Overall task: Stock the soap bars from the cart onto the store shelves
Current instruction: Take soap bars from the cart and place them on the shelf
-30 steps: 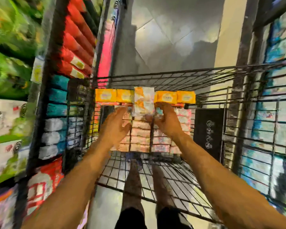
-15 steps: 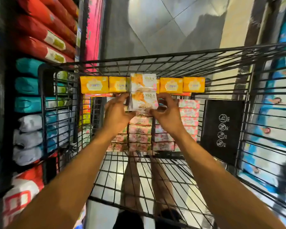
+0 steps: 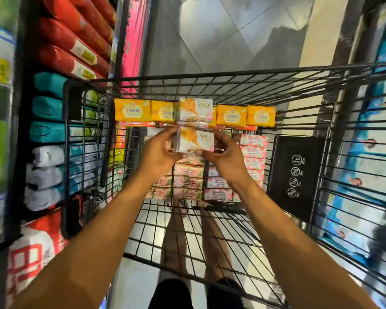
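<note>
Inside the black wire cart both my hands hold a white-and-orange soap bar box. My left hand grips its left side and my right hand pinches its right side and lower corner. A second box of the same kind stands just beyond it, among a row of yellow soap boxes along the cart's far end. Stacks of pink flowered soap boxes lie under and beside my hands.
A black panel with warning icons leans inside the cart on the right. Store shelves on the left hold red, teal and white packs. Blue-packed shelves run along the right. Grey floor tiles lie beyond the cart.
The two stacked white-and-orange boxes have come apart: my hands now hold only the nearer one, a little lower and toward me. The view has tilted down and left.
</note>
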### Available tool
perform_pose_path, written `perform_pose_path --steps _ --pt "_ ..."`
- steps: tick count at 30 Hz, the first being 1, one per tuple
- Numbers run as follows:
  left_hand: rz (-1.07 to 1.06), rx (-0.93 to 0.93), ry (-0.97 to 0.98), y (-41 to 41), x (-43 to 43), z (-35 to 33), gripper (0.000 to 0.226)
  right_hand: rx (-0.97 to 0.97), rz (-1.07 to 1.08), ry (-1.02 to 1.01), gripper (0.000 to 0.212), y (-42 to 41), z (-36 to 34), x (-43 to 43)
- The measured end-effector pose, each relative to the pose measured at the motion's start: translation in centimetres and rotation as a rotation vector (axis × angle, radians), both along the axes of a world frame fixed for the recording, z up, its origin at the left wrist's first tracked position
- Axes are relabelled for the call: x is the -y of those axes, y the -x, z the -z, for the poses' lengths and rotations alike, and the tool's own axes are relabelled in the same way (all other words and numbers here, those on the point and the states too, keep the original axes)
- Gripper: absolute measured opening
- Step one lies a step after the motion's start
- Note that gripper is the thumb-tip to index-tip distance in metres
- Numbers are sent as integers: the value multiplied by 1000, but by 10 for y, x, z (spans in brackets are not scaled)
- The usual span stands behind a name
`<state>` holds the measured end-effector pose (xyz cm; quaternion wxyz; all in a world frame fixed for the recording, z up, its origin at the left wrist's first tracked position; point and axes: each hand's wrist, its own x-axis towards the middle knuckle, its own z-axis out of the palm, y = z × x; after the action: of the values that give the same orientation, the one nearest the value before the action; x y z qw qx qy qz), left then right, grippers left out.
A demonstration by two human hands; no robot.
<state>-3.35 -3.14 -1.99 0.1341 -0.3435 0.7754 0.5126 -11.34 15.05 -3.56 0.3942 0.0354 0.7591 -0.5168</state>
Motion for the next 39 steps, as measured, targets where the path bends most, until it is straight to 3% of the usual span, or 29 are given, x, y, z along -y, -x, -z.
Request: perform_pose_path --steps 3,6,14,23,33,39 --pt "-134 -6 -237 -22 -2 -23 74 23 -1 -17 69 -8 -25 -11" --pt "-228 -65 -324 -51 -3 -58 69 -5 -8 -15 68 -13 -61 -25" --pt "-481 -140 -232 -154 -9 -178 70 -58 -150 96 64 -36 -178 -35" --pt "-880 -381 -103 -286 -52 -317 72 -133 -533 282 65 -100 -293 -2" --pt "-1187 -564 1 -441 -125 -391 82 -104 -836 493 66 -212 -374 45" --pt "-1304 -671 64 -496 -147 -427 86 -268 -918 640 58 -273 -434 99"
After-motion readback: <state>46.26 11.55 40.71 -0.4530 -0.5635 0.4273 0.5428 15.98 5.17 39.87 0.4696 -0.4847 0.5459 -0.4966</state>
